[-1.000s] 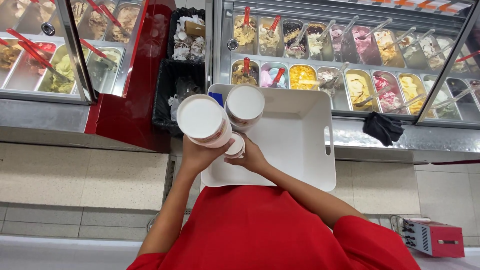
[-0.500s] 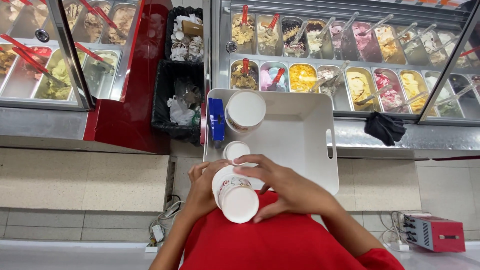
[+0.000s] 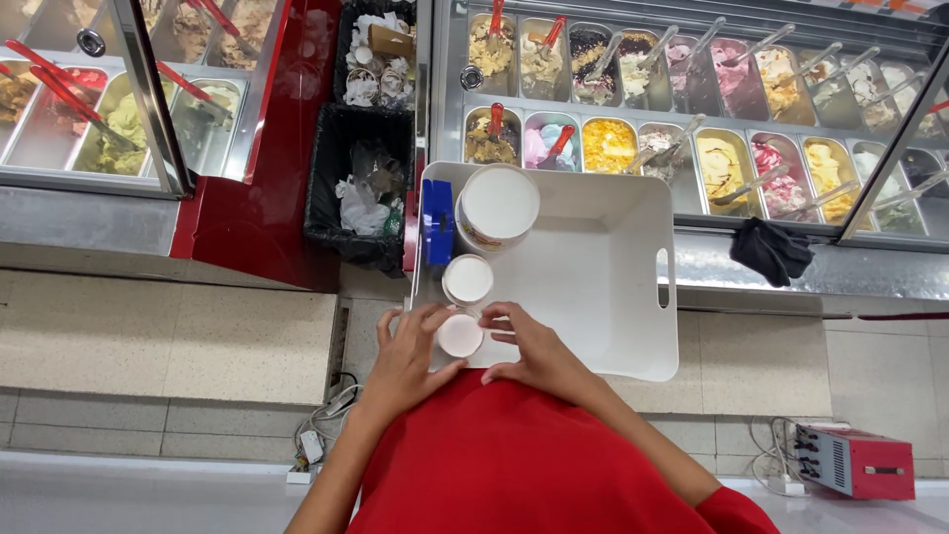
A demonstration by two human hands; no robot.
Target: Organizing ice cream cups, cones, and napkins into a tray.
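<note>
- Small white paper cup (image 3: 461, 335): it sits at the near-left corner of the white plastic tray (image 3: 603, 277), its round white top facing up toward the camera; whether that face is a lid or a base cannot be told.
- Left hand (image 3: 410, 358): fingers spread and curled round the left side of the small cup, touching it.
- Right hand (image 3: 539, 351): fingertips closed in on the cup's right side, so both hands clasp the one cup between them, close together.
- Axis: the cup stands upright, its long axis running straight up toward the lens, with no tilt to be seen.
- How far along: by my reading, three cups already stand in a line down the tray's left edge, and the rest of the tray lies bare, so much room is left.
- Medium cup (image 3: 468, 280): just beyond the small one, nearly touching it.
- Large tub (image 3: 498, 205): at the far-left corner, beside a blue box (image 3: 437, 221).
- Black bin (image 3: 361, 193) with crumpled paper stands left of the tray.
- Ice cream display case (image 3: 692, 109) with scoops in coloured tubs lies beyond.
</note>
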